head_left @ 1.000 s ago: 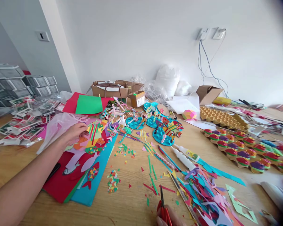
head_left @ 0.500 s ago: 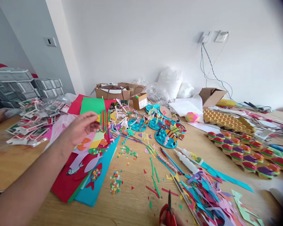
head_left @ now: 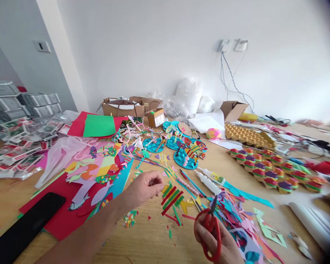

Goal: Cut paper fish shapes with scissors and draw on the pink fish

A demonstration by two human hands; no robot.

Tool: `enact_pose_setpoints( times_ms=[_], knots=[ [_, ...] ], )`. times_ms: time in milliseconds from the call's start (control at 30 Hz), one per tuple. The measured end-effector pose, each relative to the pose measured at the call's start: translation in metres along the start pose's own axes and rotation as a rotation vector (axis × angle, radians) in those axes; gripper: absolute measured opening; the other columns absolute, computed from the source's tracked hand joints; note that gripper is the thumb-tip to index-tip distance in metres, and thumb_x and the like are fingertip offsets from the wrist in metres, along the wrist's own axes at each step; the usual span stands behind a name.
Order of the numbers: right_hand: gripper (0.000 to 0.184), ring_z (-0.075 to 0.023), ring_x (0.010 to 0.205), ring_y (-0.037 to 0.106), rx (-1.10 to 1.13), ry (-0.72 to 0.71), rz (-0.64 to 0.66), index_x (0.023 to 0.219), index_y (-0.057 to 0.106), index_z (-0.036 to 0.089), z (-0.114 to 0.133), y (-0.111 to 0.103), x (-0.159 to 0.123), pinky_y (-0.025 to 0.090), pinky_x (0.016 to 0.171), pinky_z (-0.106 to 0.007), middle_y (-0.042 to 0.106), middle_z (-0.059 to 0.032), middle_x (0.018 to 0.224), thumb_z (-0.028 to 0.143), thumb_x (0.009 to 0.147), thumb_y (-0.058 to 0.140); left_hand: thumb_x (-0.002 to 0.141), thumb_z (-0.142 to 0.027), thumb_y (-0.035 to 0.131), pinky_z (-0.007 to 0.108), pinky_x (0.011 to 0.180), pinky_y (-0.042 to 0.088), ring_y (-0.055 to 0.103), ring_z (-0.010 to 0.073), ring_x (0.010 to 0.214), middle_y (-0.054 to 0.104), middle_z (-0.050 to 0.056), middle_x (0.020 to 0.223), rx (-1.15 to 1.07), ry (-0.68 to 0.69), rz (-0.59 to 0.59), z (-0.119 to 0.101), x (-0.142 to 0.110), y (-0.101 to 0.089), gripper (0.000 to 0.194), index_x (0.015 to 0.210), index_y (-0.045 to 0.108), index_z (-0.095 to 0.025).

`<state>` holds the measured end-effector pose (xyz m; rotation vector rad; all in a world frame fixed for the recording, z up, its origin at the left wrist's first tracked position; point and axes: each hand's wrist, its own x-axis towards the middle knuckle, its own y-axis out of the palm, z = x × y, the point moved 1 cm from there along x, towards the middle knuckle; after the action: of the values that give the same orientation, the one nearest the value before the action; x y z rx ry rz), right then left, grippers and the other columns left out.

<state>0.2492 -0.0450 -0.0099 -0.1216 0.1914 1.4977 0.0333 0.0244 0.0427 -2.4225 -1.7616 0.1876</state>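
Note:
My left hand (head_left: 148, 187) is over the middle of the table, fingers pinched at the yellow end of a striped paper fish (head_left: 172, 200). Red and green strips cross the fish's body, and their ends stick out past its edges; its yellow tail points right. In my right hand (head_left: 220, 242) is a pair of red-handled scissors (head_left: 209, 229), dark blades together and pointing up and away from me. Loose green and red paper strips (head_left: 177, 216) lie under and beside the fish. A small heap of confetti-like paper bits (head_left: 130, 219) sits left of them.
Paper scraps (head_left: 247, 223) pile up at right, with white glue bottles (head_left: 209, 182) behind. Blue decorated discs (head_left: 185, 159) stand farther back. Coloured sheets (head_left: 55, 205), paper fish and a black phone (head_left: 30, 227) lie at left. A painted egg carton (head_left: 275, 170) is at far right.
My left hand has brought the striped fish from the far left down to the table's middle. My right hand has risen farther into view with the scissors. The view has turned right.

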Motion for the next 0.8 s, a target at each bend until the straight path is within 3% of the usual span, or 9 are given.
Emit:
enact_pose_setpoints(
  times_ms=[233,567,800],
  knots=[
    [0.033,-0.0128,0.055,0.049,0.092,-0.036,0.015,0.074,0.054,0.017,0.014,0.011,0.008,0.037,0.049,-0.023,0.055,0.0008,0.063,0.042,0.061,0.072,0.070,-0.030,0.055,0.020,0.044,0.036,0.043,0.0086,0.047,0.047,-0.006,0.054,-0.022,-0.008,-0.056,0.001,0.005,-0.009,0.014,0.066,0.047,-0.020],
    [0.026,-0.0119,0.063,0.049,0.091,-0.165,0.094,0.080,0.056,0.018,0.042,0.023,0.019,0.040,0.058,-0.024,0.058,-0.0009,0.079,0.037,0.068,0.069,0.069,-0.031,0.055,0.022,0.048,0.037,0.047,0.0113,0.054,0.047,-0.005,0.058,-0.045,-0.010,-0.088,-0.003,0.000,-0.006,0.014,0.064,0.047,-0.020],
    [0.027,-0.0110,0.060,0.046,0.101,-0.153,0.125,0.075,0.051,0.018,0.052,0.034,0.029,0.036,0.054,-0.022,0.053,0.0028,0.067,0.031,0.063,0.071,0.069,-0.031,0.055,0.022,0.050,0.039,0.048,0.0120,0.055,0.048,-0.004,0.060,0.005,-0.003,-0.063,-0.007,-0.002,-0.003,0.013,0.064,0.050,-0.021]
  ],
)
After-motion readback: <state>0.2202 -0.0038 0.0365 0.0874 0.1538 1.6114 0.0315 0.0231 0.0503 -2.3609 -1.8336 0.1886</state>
